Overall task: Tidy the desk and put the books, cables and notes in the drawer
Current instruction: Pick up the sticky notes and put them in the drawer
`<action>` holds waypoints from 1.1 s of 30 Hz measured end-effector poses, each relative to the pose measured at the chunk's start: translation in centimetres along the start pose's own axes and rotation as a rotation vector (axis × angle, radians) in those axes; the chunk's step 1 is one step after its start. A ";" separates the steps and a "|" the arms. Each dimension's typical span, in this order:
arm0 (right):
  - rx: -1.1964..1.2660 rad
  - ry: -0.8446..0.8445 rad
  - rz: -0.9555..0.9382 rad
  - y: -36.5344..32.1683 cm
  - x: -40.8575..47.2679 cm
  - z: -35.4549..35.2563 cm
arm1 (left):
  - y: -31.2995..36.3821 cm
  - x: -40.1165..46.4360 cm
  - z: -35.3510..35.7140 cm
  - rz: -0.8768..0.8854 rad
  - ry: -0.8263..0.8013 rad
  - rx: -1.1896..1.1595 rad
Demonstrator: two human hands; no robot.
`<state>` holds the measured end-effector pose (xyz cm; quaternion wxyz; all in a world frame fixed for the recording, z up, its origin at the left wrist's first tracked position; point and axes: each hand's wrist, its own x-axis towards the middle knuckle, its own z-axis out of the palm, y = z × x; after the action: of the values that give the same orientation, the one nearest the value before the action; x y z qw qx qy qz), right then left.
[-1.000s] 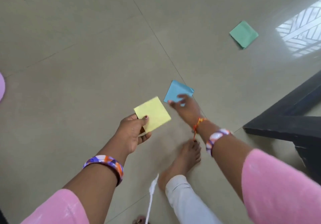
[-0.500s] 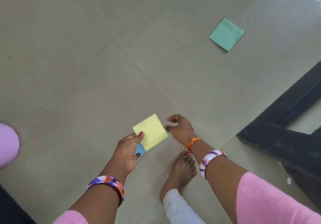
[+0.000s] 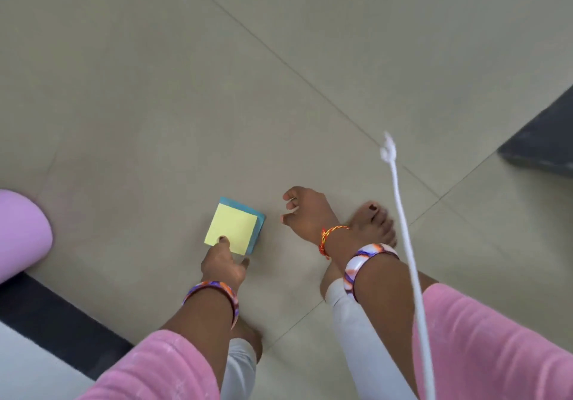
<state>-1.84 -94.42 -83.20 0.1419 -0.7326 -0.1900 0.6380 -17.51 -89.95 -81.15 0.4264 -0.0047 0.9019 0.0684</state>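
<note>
My left hand (image 3: 222, 263) reaches down and pinches the yellow note (image 3: 232, 231) by its near corner, thumb on top. The blue note (image 3: 259, 220) sits right under the yellow one, and only its edges peek out, so I think I hold both, but I can't be sure. Both notes are above the floor (image 3: 155, 89). My right hand (image 3: 305, 210) hangs just beside them with fingers loosely curled, holding nothing. It covers part of my foot (image 3: 376, 223). A white cord (image 3: 403, 229) dangles in front, blurry.
</note>
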 end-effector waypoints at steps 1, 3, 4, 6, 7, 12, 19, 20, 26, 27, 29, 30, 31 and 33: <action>-0.013 0.021 -0.028 0.2 0.2 1.7 | -0.2 0.7 0.0 -0.041 -0.024 -0.056; 0.025 0.081 -0.056 -0.2 0.2 5.3 | -0.3 2.1 0.1 -0.125 -0.121 -0.060; 0.051 0.115 -0.049 -0.7 0.2 6.8 | -0.2 2.5 0.1 -0.131 -0.126 -0.052; 0.108 0.176 -0.005 -1.5 0.7 9.1 | 0.0 3.5 0.1 -0.101 -0.165 0.002; 0.125 0.180 0.019 -1.9 0.9 10.1 | 0.2 4.2 0.0 -0.104 -0.180 0.005; 0.363 0.082 0.127 -4.4 0.4 10.3 | 2.4 3.6 -0.9 0.034 -0.235 0.091; 0.837 -0.043 0.078 -10.2 -6.1 -1.5 | 10.8 -9.3 -0.5 0.329 -0.649 0.244; 0.859 -0.038 0.065 -11.0 -7.0 -3.5 | 11.9 -11.8 0.1 0.356 -0.682 0.258; 0.927 0.053 -0.073 -17.8 -12.0 -19.9 | 17.2 -29.0 5.7 0.499 -0.796 0.320; 0.941 0.084 -0.096 -18.5 -12.2 -22.5 | 17.7 -31.2 6.8 0.510 -0.809 0.304; 0.978 0.170 -0.110 -19.6 -11.9 -27.7 | 18.5 -34.7 9.5 0.503 -0.840 0.238; 0.991 0.227 -0.102 -19.9 -11.4 -29.8 | 18.8 -35.8 10.9 0.492 -0.844 0.193; 0.985 0.287 -0.088 -19.8 -10.5 -32.1 | 18.9 -36.6 12.6 0.477 -0.847 0.152; 0.925 0.387 -0.061 -19.1 -7.9 -35.6 | 18.8 -37.2 16.2 0.448 -0.837 0.088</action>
<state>30.63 -79.90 -62.42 0.5029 -0.6921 0.1210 0.5035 17.34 -71.07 -60.46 0.7277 0.2358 0.6334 0.1166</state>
